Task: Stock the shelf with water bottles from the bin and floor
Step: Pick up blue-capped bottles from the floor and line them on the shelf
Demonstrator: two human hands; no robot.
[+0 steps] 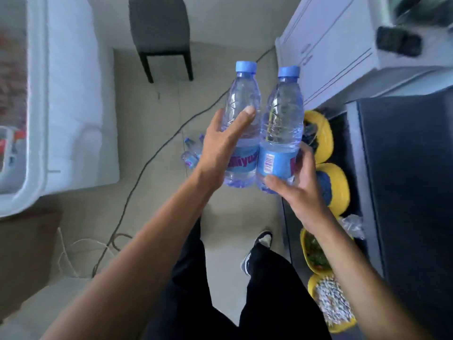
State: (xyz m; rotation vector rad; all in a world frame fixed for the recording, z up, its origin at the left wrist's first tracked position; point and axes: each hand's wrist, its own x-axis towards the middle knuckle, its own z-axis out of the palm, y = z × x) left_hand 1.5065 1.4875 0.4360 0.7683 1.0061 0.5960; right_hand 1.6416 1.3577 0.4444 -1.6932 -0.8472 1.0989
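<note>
View from the head camera, looking down at 2 bare forearms held out over a tiled floor [152,114].

Left grip [220,146]: a bare hand curled round the left bottle [241,94] at mid-body, with the thumb lying across the near face above the blue label.

Right grip [299,190]: a bare hand curled round the right bottle [282,114] near its base, with the thumb on the label and the fingers wrapped round the right side.

The 2 bottles are clear, blue-capped and roughly upright. They are held in the air side by side with their bodies touching, the left cap a little farther than the right.

More bottles [192,153] lie on the floor beyond the left wrist. They are partly hidden and too blurred to count.

Right of the right bottle stands a dark shelf [404,168]. On a lower level of it, 4 yellow bowls [340,187] run in a row from far to near, and their contents are not clear.

Farther right is a white cabinet [331,45].

At the left edge is the rim of a white bin [39,119], its contents blurred.

A dark chair [159,28] stands at the far side, and a black cable [147,168] runs across the floor from near the cabinet toward the near left.

Near the bottom of the view are black trousers [196,290] and 1 dark shoe [259,241].
</note>
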